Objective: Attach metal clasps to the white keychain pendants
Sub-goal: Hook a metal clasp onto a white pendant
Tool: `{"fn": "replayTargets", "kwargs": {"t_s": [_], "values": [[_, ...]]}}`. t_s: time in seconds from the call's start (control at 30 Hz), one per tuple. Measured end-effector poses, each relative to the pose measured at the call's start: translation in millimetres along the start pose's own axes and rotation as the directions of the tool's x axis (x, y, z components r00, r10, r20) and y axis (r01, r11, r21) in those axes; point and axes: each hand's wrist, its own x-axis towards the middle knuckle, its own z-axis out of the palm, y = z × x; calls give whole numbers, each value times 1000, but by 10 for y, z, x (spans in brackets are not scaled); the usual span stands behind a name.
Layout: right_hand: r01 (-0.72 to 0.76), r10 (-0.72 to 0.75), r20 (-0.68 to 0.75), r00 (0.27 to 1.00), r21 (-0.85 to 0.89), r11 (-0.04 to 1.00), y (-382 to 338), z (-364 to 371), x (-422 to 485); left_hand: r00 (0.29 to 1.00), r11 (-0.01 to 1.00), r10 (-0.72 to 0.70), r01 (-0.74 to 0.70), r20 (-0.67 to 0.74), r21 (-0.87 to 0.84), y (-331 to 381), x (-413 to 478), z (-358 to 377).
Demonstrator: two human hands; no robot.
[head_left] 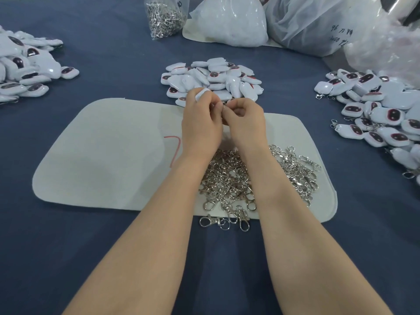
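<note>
Blue cloth (91,246); left hand (201,123) grip holds white pendant (201,94); right hand (245,123) grip curled, contents hidden.

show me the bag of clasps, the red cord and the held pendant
bag of clasps (164,18): head view, on clasps behind the clear plastic
red cord (177,151): head view, on its straight run below the bend
held pendant (202,93): head view, on the white edge above the grip

Soft, even light is coming from overhead, leaving only faint shadows on the white mat (102,155), while glare is glinting off the far plastic bags (229,26) and the near metal clasps (225,180), and the wide-angle lens is bending and slightly blurring the left and right edges.
</note>
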Motion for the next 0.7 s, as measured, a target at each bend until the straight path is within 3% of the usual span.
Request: {"fn": "replayTargets", "kwargs": {"t_s": [0.1,0.37,0.7], "values": [[17,-17,9,1000,-20,1000,17,-7,3,1000,1000,-3,3,17,5,-3,9,5],[251,-256,1,967,-188,949,9,-22,-36,996,992,-88,90,29,-89,-3,49,0],[237,-243,-17,970,-154,959,12,-53,-48,971,942,-178,215,161,-258,16,63,-57]]}}
